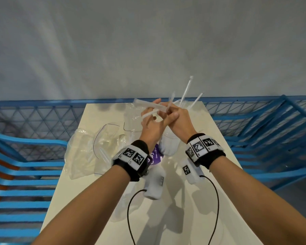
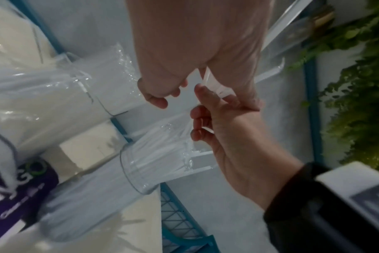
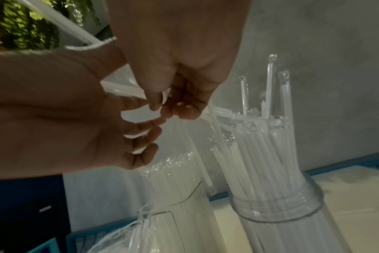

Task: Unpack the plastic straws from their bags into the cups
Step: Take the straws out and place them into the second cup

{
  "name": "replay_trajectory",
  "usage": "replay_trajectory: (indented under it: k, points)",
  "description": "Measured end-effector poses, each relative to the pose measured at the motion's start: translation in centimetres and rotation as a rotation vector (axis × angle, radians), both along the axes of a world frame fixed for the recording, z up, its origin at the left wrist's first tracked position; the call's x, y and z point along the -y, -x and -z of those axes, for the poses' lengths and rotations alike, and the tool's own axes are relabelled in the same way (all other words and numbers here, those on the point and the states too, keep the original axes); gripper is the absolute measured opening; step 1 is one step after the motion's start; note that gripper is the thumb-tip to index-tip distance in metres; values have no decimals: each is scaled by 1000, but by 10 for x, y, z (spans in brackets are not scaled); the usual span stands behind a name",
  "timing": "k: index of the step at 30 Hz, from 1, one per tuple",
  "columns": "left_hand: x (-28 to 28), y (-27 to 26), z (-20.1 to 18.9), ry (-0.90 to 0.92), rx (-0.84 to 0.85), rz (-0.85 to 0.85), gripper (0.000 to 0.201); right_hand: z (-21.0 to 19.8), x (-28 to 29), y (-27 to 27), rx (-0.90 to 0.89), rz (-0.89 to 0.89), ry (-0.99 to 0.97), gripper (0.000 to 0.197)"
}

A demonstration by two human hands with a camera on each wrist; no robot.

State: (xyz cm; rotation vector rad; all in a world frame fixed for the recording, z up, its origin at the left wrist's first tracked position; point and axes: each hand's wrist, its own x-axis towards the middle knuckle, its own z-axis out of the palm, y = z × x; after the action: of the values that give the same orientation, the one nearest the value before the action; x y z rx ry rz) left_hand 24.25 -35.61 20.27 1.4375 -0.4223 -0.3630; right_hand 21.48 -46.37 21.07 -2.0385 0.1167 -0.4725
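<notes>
Both hands are raised together above the far middle of the cream table [image 1: 210, 200]. My left hand [image 1: 151, 111] holds a few wrapped white straws [image 1: 145, 103] between its spread fingers. My right hand [image 1: 171, 110] pinches the same bunch from the right. In the right wrist view the right fingertips [image 3: 156, 106] close on a straw end beside the left hand [image 3: 54, 111]. A clear cup [image 3: 275, 205] packed with straws stands behind the hands, with a few straws [image 1: 187, 89] sticking up. A second cup [image 1: 169, 144] with straws stands just below the hands.
Crumpled clear plastic bags [image 1: 88, 147] lie on the table's left half, one with a purple label [image 1: 155, 156]. Another clear cup [image 1: 131, 124] stands left of the hands. Blue mesh fencing [image 1: 42, 121] and blue chairs [image 1: 272, 138] flank the table. Cables hang from both wrists.
</notes>
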Motion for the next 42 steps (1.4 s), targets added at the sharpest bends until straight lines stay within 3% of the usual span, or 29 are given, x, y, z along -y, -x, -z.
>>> replay_trajectory:
  k: [4, 9, 15, 17, 20, 22, 24, 26, 29, 31, 33, 37, 39, 42]
  points:
    - [12, -14, -2, 92, -42, -72, 37, -8, 9, -1, -125, -47, 307, 37]
    - [22, -19, -3, 114, -5, -20, 31, -15, 26, -2, -155, -104, 225, 37]
    - [40, -27, -12, 118, -14, -69, 16, -25, 38, -1, -127, -189, 293, 43]
    - [43, -35, -15, 128, -21, -75, 14, -39, 50, 6, -7, -82, 296, 38]
    - [43, -47, -22, 122, -1, -107, 13, -49, 100, 1, 180, 317, 94, 38]
    - [44, -52, -25, 115, 18, -132, 9, -46, 133, -12, -35, 424, -75, 65]
    - [47, -56, -27, 108, 36, -147, 6, -33, 146, -27, -404, 310, -123, 91]
    - [52, -61, -30, 124, 45, -160, 6, -16, 144, -40, -583, 139, -125, 93]
    - [61, -69, -37, 130, 80, -203, 11, -1, 136, -54, -443, -37, -126, 52]
    - [67, -74, -43, 158, 86, -229, 14, -1, 131, -59, -287, -42, -118, 22]
    - [73, -78, -47, 176, 94, -245, 15, -3, 131, -59, -285, -51, -85, 13]
    - [78, -83, -51, 194, 105, -269, 20, -17, 146, -54, -579, -140, 49, 58]
    - [77, -85, -54, 199, 112, -281, 16, -34, 155, -48, -534, -67, 150, 74]
    - [78, -86, -64, 243, 133, -303, 10, -54, 154, -38, -406, -53, 135, 72]
